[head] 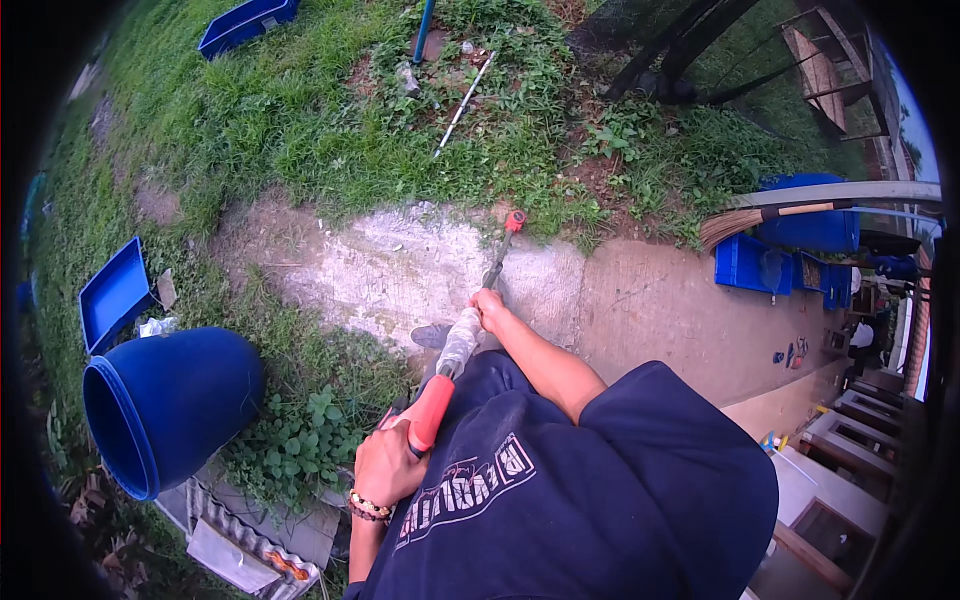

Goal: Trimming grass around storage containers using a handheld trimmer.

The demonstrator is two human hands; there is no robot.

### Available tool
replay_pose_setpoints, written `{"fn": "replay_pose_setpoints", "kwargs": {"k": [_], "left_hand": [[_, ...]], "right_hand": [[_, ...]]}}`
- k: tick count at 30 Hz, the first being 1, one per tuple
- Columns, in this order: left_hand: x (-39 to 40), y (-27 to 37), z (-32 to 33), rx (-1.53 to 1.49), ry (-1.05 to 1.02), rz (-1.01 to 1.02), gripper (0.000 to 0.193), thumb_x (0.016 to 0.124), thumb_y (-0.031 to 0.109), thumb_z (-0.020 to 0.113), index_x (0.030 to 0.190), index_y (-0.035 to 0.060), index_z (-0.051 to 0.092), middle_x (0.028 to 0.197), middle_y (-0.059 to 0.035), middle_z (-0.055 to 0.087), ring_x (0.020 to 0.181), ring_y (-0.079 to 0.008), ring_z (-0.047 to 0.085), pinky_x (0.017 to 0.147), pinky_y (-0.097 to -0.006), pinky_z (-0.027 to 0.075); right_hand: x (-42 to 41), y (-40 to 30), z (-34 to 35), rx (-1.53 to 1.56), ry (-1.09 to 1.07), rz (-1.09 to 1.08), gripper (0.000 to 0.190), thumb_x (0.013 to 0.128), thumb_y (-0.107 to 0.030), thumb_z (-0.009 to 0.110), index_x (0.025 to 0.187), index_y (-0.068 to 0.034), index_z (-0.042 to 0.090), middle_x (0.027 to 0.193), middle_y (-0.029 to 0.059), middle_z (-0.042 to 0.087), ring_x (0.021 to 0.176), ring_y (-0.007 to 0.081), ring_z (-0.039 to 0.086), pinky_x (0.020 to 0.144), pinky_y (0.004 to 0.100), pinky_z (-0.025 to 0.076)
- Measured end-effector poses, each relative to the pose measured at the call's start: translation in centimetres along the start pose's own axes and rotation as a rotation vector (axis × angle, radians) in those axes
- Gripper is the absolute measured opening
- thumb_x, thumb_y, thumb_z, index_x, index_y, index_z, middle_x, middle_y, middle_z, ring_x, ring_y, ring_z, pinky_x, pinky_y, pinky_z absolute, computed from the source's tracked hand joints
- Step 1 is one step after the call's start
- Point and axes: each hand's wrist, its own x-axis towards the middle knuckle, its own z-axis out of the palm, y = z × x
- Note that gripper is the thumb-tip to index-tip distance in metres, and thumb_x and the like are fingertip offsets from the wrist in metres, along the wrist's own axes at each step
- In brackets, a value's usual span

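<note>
A long-shafted red and black power tool point(429, 411), which looks like a grass trimmer, slants across the front of the body. My left hand point(388, 459), with beaded bracelets at the wrist, is closed around its red rear handle. Further forward, my right hand point(489, 306) grips the shaft just beyond a stretch wrapped in clear plastic point(459, 343). The small red head point(515, 220) is over the far edge of a pale concrete strip point(405, 262), beside grass point(315, 135). Whether the head touches the ground cannot be told.
A blue plastic drum point(187, 405) lies at left near a blue tray point(116, 292). Another blue crate point(244, 26) and a white rod point(465, 105) lie in the grass. A broom point(735, 223), blue bins point(742, 262) and dark netting point(675, 45) are at right.
</note>
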Motion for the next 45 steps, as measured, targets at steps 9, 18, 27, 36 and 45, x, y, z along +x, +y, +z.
{"fn": "replay_pose_setpoints", "kwargs": {"k": [9, 18, 27, 36, 45], "left_hand": [[0.6, 0.6, 0.4, -0.011, 0.025, -0.027, 0.033, 0.072, 0.027, 0.069, 0.091, 0.0010, 0.063, 0.077, -0.0227, 0.065, 0.077, -0.0410, 0.063, 0.071, -0.0486, 0.050], [3.7, 2.7, -0.7, 0.044, -0.091, 0.063, 0.030, 0.072, 0.027, 0.068, 0.088, 0.0026, 0.065, 0.079, -0.0222, 0.066, 0.078, -0.0398, 0.065, 0.071, -0.0466, 0.052], [3.8, 4.4, -0.1, 0.041, -0.065, 0.026, 0.032, 0.073, 0.028, 0.068, 0.091, 0.0009, 0.064, 0.083, -0.0223, 0.066, 0.079, -0.0397, 0.065, 0.072, -0.0469, 0.051], [3.4, 3.1, 1.4, -0.090, 0.090, -0.066, 0.034, 0.074, 0.028, 0.071, 0.093, 0.0016, 0.063, 0.079, -0.0237, 0.065, 0.078, -0.0420, 0.063, 0.072, -0.0485, 0.050], [-0.5, -3.0, 2.4, -0.225, 0.221, -0.161, 0.034, 0.075, 0.026, 0.067, 0.092, -0.0028, 0.062, 0.092, -0.0243, 0.065, 0.086, -0.0402, 0.063, 0.077, -0.0476, 0.050]], "right_hand": [[-0.8, -2.2, 0.3, 0.024, -0.149, -0.079, 0.010, 0.080, -0.002, 0.045, 0.079, 0.004, 0.054, 0.065, 0.0131, 0.053, 0.051, 0.0245, 0.051, 0.045, 0.0394, 0.044], [-0.6, -3.5, -7.0, 0.134, 0.158, -0.012, 0.010, 0.081, -0.001, 0.046, 0.089, 0.002, 0.051, 0.074, 0.0126, 0.050, 0.055, 0.0214, 0.051, 0.046, 0.0346, 0.048], [-0.2, -5.4, -4.8, 0.150, 0.110, -0.050, 0.004, 0.080, 0.001, 0.046, 0.078, 0.000, 0.049, 0.064, 0.0098, 0.048, 0.051, 0.0214, 0.050, 0.044, 0.0363, 0.045], [2.0, -7.2, 1.5, 0.064, -0.156, -0.059, 0.008, 0.076, 0.001, 0.048, 0.083, 0.001, 0.052, 0.066, 0.0115, 0.052, 0.052, 0.0219, 0.052, 0.045, 0.0360, 0.045], [1.4, -1.5, 8.9, 0.012, -0.218, 0.054, 0.008, 0.075, 0.002, 0.046, 0.081, 0.002, 0.052, 0.063, 0.0141, 0.053, 0.051, 0.0272, 0.054, 0.047, 0.0403, 0.047]]}}
